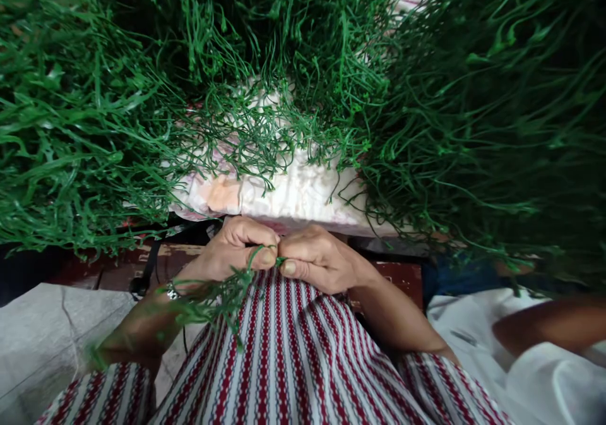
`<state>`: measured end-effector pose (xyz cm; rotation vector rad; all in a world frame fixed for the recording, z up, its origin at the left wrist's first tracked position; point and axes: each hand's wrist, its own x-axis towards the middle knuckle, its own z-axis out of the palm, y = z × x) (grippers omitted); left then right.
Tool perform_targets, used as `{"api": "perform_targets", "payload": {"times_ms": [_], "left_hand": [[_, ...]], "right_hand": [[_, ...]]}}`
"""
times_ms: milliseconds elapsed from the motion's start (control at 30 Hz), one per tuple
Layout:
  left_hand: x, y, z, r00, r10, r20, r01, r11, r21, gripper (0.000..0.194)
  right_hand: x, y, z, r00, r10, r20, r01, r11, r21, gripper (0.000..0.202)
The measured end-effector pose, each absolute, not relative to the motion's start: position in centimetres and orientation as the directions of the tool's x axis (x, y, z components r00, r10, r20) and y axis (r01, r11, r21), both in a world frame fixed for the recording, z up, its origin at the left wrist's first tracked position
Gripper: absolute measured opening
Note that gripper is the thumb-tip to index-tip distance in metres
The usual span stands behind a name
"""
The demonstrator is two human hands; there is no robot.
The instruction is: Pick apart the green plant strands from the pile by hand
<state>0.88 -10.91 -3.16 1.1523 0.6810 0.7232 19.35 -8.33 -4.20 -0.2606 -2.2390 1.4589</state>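
In the middle, close to the striped shirt, my left hand (239, 246) is closed, thumb against forefinger, on a thin green plastic-looking sprig (231, 292). Its blurred, leafy part hangs down over my left wrist. My right hand (315, 257) touches the left one at the fingertips. Its thumb and forefinger are pinched at the sprig's end, where a small green bit shows; the rest of the grip is hidden. Just beyond both hands, loose green sprigs (269, 141) lie scattered on a pale, flower-patterned cloth (303, 191).
Big heaps of the same sprigs rise at the left (71, 122), at the back (265, 21) and at the right (487, 134). A worn red-brown wooden edge (402, 280) runs below the cloth. Another person's arm (549, 327) and white clothing (473, 324) are at the lower right.
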Motion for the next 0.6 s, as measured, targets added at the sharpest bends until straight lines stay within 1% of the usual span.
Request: {"api": "perform_targets", "payload": {"times_ms": [67,133,200,300,367,433,533,600], "left_hand": [[1.4,-11.2,-3.4,0.547,0.831,-0.098,-0.297,0.302,0.906,0.034],[1.9,-11.6,-3.7,0.530,0.842,-0.105,-0.399,0.356,0.845,0.030],[2.3,-11.9,-4.1,0.518,0.845,-0.132,-0.468,0.410,0.783,0.024],[2.7,-12.4,-4.6,0.491,0.861,-0.131,-0.547,0.422,0.723,0.020],[2.9,-12.5,-4.8,0.475,0.873,-0.109,-0.571,0.400,0.717,0.022],[3.0,-12.4,-4.7,0.447,0.891,-0.078,-0.603,0.365,0.709,0.027],[2.8,-11.9,-4.2,0.295,0.955,-0.033,-0.681,0.235,0.694,0.032],[2.5,-11.6,-3.7,0.258,0.966,-0.001,-0.664,0.178,0.726,0.030]], "right_hand": [[19.2,-8.3,-4.8,-0.850,0.433,0.300,-0.174,0.306,-0.936,0.037],[19.1,-8.5,-5.4,-0.812,0.489,0.317,-0.244,0.209,-0.947,0.036],[19.0,-8.8,-6.0,-0.775,0.543,0.322,-0.304,0.127,-0.944,0.036],[18.9,-9.2,-6.4,-0.735,0.611,0.294,-0.330,0.056,-0.942,0.038],[18.7,-9.4,-6.4,-0.715,0.641,0.279,-0.332,0.040,-0.943,0.040],[18.5,-9.8,-6.3,-0.693,0.661,0.287,-0.375,0.009,-0.927,0.041],[18.4,-10.2,-6.1,-0.662,0.656,0.363,-0.502,-0.027,-0.865,0.038],[18.8,-10.0,-5.9,-0.645,0.654,0.396,-0.515,0.011,-0.857,0.034]]}}
